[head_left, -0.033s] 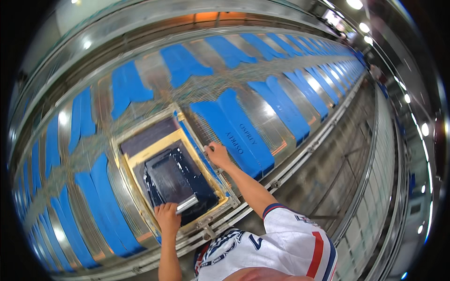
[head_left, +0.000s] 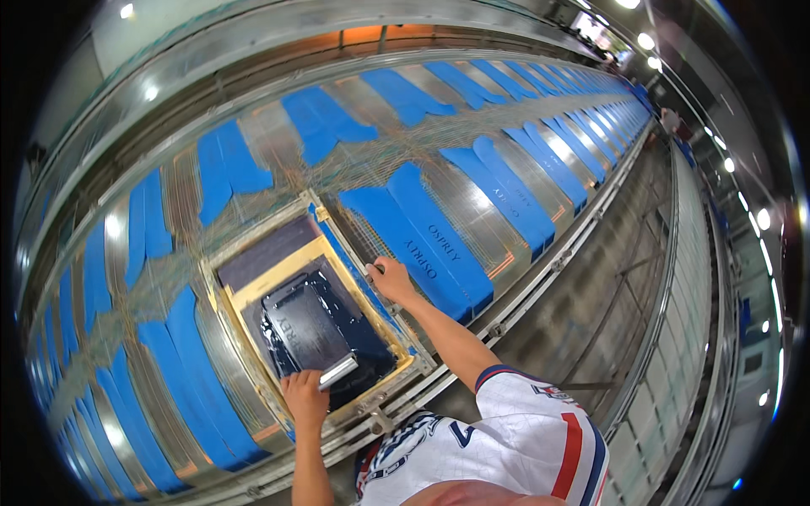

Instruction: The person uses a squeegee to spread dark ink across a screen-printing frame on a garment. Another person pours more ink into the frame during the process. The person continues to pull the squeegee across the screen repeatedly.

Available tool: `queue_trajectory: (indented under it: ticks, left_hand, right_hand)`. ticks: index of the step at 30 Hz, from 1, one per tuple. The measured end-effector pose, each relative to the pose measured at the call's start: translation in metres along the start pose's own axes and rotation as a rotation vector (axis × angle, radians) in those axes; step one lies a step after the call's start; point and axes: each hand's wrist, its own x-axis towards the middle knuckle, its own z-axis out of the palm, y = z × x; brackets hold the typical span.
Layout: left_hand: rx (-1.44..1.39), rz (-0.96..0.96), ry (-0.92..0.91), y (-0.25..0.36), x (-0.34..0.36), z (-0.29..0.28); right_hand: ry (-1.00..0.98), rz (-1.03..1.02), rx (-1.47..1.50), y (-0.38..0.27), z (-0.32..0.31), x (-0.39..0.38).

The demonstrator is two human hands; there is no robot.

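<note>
A screen-printing frame (head_left: 253,231) with pale edges and yellow tape lies on the long table in front of me. Dark glossy ink (head_left: 368,344) is spread on its mesh around a thinner patch, where faint lettering shows through. My left hand (head_left: 304,395) is closed around the near end of a squeegee (head_left: 338,371) with a silvery handle, low over the inked mesh. Its blade edge is hard to make out. My right hand (head_left: 390,280) grips the frame's right side with curled fingers. Beside it lies a blue fabric piece (head_left: 422,236) with dark printed lettering.
Two rows of blue cut pieces (head_left: 325,126) run along the table into the distance. A metal rail (head_left: 540,282) with clamps borders the near edge. Another person (head_left: 669,121) stands far off at the right. A walkway (head_left: 582,337) lies beyond the rail.
The lettering in the thinner ink patch shows more plainly now. My left hand and the squeegee sit almost where they were, and the right hand still grips the frame. The view has shifted slightly.
</note>
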Motion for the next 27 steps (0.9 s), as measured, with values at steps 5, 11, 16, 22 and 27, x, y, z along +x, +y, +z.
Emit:
queue_trajectory:
  ticks: [5, 11, 16, 22, 27]
  left_hand:
    - [-0.043, -0.098, 0.025, -0.009, -0.008, 0.025]
    - [0.106, 0.080, -0.004, -0.023, 0.043, 0.062]
    - [0.130, -0.031, -0.028, -0.025, 0.023, 0.055]
    - [0.125, -0.112, 0.020, -0.035, -0.040, 0.011]
    - [0.045, -0.080, -0.022, -0.035, -0.072, 0.008]
  right_hand:
    - [0.123, -0.053, 0.200, 0.006, 0.004, 0.004]
    - [0.318, -0.201, 0.215, 0.054, 0.014, 0.045]
    - [0.225, -0.357, 0.152, 0.065, 0.038, 0.054]
    - [0.076, -0.303, 0.195, 0.021, 0.070, 0.016]
    - [0.029, -0.113, 0.191, 0.019, 0.075, 0.013]
